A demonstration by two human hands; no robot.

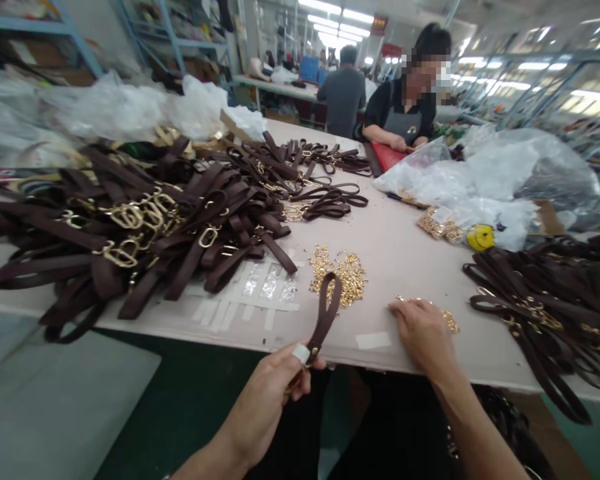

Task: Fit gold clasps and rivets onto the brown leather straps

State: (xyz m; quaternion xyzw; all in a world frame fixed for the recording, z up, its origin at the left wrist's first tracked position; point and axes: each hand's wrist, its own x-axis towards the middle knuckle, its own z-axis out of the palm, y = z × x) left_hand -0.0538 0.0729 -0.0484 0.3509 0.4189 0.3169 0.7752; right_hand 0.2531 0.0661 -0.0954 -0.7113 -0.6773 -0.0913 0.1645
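My left hand (273, 393) is closed round the lower end of a brown strap (326, 310), whose loop stands up above the fingers. A pale wrap is on the thumb, and a bit of gold metal shows under the fingers. My right hand (423, 333) rests at a small pile of gold pieces (450, 322) on the table, its fingertips down and together; whether they pinch a piece is too small to tell. Beyond the strap's loop lies a larger pile of small gold hardware (350, 277).
Brown straps with gold buckles (130, 227) heap up on the left, and more straps (555, 307) lie at right. Plastic bags (520, 167) and a yellow tape measure (480, 237) sit behind these. A person (403, 100) works across the table (330, 230).
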